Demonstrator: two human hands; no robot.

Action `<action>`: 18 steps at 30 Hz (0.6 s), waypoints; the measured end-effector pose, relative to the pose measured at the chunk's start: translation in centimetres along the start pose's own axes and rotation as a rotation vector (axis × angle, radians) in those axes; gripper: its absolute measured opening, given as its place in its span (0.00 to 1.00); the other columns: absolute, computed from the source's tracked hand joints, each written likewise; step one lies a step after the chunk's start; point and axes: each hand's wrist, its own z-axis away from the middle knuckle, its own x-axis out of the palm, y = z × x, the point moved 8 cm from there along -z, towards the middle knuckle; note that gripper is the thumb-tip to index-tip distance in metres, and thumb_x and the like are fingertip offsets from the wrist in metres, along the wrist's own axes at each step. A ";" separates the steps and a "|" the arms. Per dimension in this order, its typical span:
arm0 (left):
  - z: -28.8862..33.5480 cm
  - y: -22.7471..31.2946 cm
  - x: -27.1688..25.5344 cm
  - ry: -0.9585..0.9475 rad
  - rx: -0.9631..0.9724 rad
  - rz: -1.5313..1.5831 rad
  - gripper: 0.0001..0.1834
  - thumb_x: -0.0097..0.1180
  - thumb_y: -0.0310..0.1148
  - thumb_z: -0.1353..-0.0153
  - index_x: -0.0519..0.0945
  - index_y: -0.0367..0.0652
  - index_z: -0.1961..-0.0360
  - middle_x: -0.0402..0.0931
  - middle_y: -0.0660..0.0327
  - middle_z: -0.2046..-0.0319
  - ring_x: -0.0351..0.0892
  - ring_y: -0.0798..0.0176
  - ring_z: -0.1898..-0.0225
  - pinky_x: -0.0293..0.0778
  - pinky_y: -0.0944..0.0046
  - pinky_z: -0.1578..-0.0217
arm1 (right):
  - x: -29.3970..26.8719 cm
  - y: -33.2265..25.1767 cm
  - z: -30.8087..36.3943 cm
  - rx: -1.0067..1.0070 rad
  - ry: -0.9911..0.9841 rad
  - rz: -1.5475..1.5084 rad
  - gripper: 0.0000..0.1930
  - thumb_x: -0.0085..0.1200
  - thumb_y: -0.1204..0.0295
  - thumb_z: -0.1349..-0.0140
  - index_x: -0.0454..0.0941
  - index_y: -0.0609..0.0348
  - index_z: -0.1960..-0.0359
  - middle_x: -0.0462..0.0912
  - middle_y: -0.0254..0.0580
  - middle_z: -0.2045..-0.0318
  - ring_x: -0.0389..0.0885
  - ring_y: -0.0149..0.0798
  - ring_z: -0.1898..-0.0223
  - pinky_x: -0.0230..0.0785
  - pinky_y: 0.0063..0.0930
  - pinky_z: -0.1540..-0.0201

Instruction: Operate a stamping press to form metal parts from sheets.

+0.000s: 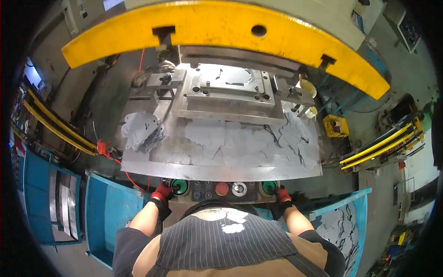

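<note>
My left hand [162,192], in a red and black glove, reaches a finger onto the left green push button [179,186] of a control panel. At the panel's other end, my right hand [283,196], gloved alike, has a finger on the right green push button [268,187]. Both hands look empty. Between the buttons sit a red mushroom button [222,188] and a round silver dial [239,189]. Beyond the panel, a steel die block [230,102] rests on the press table [221,171], with a flat cut-out shape on its top face.
A yellow press beam [212,23] arches above the die. Thin grey sheet pieces lie in a stack [141,130] at left and scattered [286,141] at right. Blue bins [108,182] flank me; the right bin [367,203] holds grey pieces. Yellow rails [378,145] stand at both sides.
</note>
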 end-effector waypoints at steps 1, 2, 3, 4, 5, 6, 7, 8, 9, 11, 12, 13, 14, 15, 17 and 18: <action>0.1 0.7 0.2 -0.002 0.063 -0.001 0.21 0.62 0.29 0.59 0.73 0.38 0.60 0.76 0.60 0.66 0.73 0.64 0.65 0.70 0.64 0.63 | 0.1 -0.4 0.4 0.001 -0.009 -0.004 0.16 0.54 0.70 0.56 0.72 0.63 0.64 0.75 0.39 0.70 0.71 0.35 0.69 0.64 0.30 0.64; 0.2 1.3 0.6 -0.007 0.126 0.000 0.22 0.64 0.32 0.61 0.74 0.37 0.62 0.76 0.59 0.68 0.74 0.63 0.67 0.70 0.64 0.65 | 0.1 0.6 -0.4 0.012 -0.061 0.014 0.16 0.54 0.70 0.56 0.72 0.63 0.64 0.75 0.39 0.69 0.71 0.35 0.68 0.64 0.30 0.64; 0.4 1.9 0.7 -0.015 0.188 0.005 0.24 0.66 0.36 0.63 0.75 0.36 0.64 0.77 0.57 0.69 0.75 0.61 0.69 0.71 0.63 0.67 | -0.3 2.6 -2.2 0.024 -0.111 0.036 0.17 0.54 0.69 0.56 0.72 0.63 0.63 0.76 0.39 0.69 0.71 0.35 0.67 0.64 0.30 0.63; 0.1 -0.4 0.0 -0.015 -0.025 -0.022 0.22 0.65 0.36 0.62 0.75 0.37 0.64 0.77 0.57 0.68 0.75 0.62 0.69 0.71 0.63 0.67 | 0.1 3.8 -3.3 0.034 -0.173 0.059 0.17 0.54 0.69 0.56 0.72 0.63 0.63 0.76 0.39 0.68 0.72 0.35 0.67 0.64 0.30 0.63; -0.1 -1.1 -0.5 -0.006 0.004 -0.030 0.22 0.65 0.35 0.62 0.75 0.37 0.64 0.77 0.57 0.67 0.75 0.61 0.68 0.71 0.63 0.67 | 0.9 2.9 -2.6 0.055 -0.181 -0.015 0.17 0.54 0.69 0.56 0.72 0.63 0.63 0.76 0.40 0.68 0.72 0.36 0.66 0.64 0.29 0.62; -0.2 -1.9 -0.8 0.002 0.033 -0.036 0.22 0.65 0.35 0.62 0.75 0.37 0.64 0.77 0.56 0.67 0.75 0.61 0.68 0.71 0.62 0.66 | 1.5 1.8 -2.0 0.077 -0.190 -0.089 0.17 0.55 0.68 0.56 0.73 0.63 0.63 0.76 0.40 0.67 0.72 0.36 0.65 0.64 0.29 0.62; -0.4 -2.3 -0.8 -0.002 0.065 -0.043 0.22 0.65 0.35 0.62 0.75 0.37 0.64 0.77 0.56 0.67 0.75 0.61 0.68 0.71 0.62 0.66 | 1.8 0.3 -0.9 0.103 -0.185 -0.161 0.17 0.55 0.68 0.56 0.73 0.64 0.63 0.76 0.41 0.67 0.72 0.36 0.65 0.64 0.29 0.61; -0.3 -1.8 -0.4 0.004 0.041 -0.017 0.22 0.65 0.35 0.62 0.75 0.37 0.64 0.77 0.56 0.67 0.75 0.61 0.68 0.71 0.62 0.66 | 1.7 -2.0 0.8 0.079 -0.160 -0.119 0.17 0.54 0.68 0.55 0.73 0.62 0.63 0.76 0.42 0.67 0.72 0.37 0.64 0.64 0.29 0.61; -0.1 -0.1 0.3 0.001 0.022 0.006 0.22 0.65 0.35 0.62 0.75 0.37 0.65 0.77 0.56 0.67 0.75 0.61 0.68 0.71 0.62 0.66 | 1.4 -4.6 2.8 0.056 -0.124 -0.078 0.16 0.53 0.68 0.54 0.73 0.61 0.62 0.76 0.43 0.67 0.73 0.38 0.64 0.64 0.30 0.61; 1.0 2.0 0.1 0.027 0.068 -0.057 0.21 0.65 0.35 0.61 0.76 0.37 0.65 0.77 0.56 0.68 0.75 0.61 0.69 0.71 0.62 0.67 | 1.4 -6.0 3.6 0.020 -0.133 0.026 0.15 0.50 0.68 0.51 0.73 0.57 0.60 0.75 0.46 0.65 0.73 0.41 0.62 0.64 0.31 0.59; 1.4 2.7 -0.1 0.036 0.137 -0.154 0.21 0.65 0.36 0.61 0.76 0.37 0.65 0.77 0.56 0.69 0.75 0.61 0.69 0.71 0.62 0.67 | 1.2 -5.2 3.2 0.013 -0.158 0.080 0.15 0.49 0.68 0.50 0.73 0.55 0.59 0.74 0.49 0.63 0.72 0.42 0.60 0.64 0.32 0.58; 1.8 3.5 -0.2 0.045 0.208 -0.253 0.21 0.65 0.36 0.61 0.76 0.37 0.65 0.77 0.57 0.69 0.75 0.61 0.70 0.71 0.62 0.68 | 1.2 -5.0 3.0 -0.011 -0.168 0.132 0.15 0.48 0.67 0.49 0.73 0.53 0.58 0.73 0.50 0.61 0.71 0.44 0.59 0.64 0.33 0.57; 2.1 3.3 -0.6 0.068 0.151 -0.241 0.22 0.64 0.37 0.60 0.76 0.37 0.64 0.77 0.58 0.70 0.75 0.62 0.71 0.71 0.61 0.68 | 1.3 -4.8 2.9 -0.035 -0.177 0.184 0.15 0.47 0.67 0.48 0.73 0.51 0.58 0.72 0.52 0.59 0.71 0.45 0.57 0.63 0.33 0.56; 2.4 3.0 -0.9 0.091 0.094 -0.228 0.22 0.63 0.38 0.59 0.75 0.37 0.63 0.76 0.59 0.70 0.75 0.63 0.71 0.70 0.61 0.69 | 1.3 -4.6 2.7 -0.075 -0.172 0.235 0.15 0.46 0.67 0.47 0.73 0.49 0.57 0.70 0.53 0.57 0.69 0.47 0.56 0.63 0.34 0.55; 3.3 2.9 -1.3 0.134 -0.017 -0.201 0.23 0.62 0.39 0.57 0.74 0.38 0.61 0.76 0.61 0.71 0.74 0.64 0.72 0.70 0.61 0.70 | 1.3 -4.6 2.6 -0.165 -0.177 0.344 0.14 0.45 0.67 0.46 0.73 0.47 0.57 0.67 0.54 0.53 0.67 0.48 0.53 0.62 0.35 0.54; 4.5 4.2 -1.0 0.156 0.143 -0.125 0.22 0.60 0.39 0.56 0.74 0.38 0.60 0.76 0.61 0.71 0.73 0.65 0.73 0.70 0.62 0.70 | 1.2 -4.6 2.7 -0.216 -0.190 0.403 0.14 0.45 0.68 0.46 0.73 0.47 0.57 0.65 0.54 0.52 0.66 0.49 0.52 0.62 0.35 0.53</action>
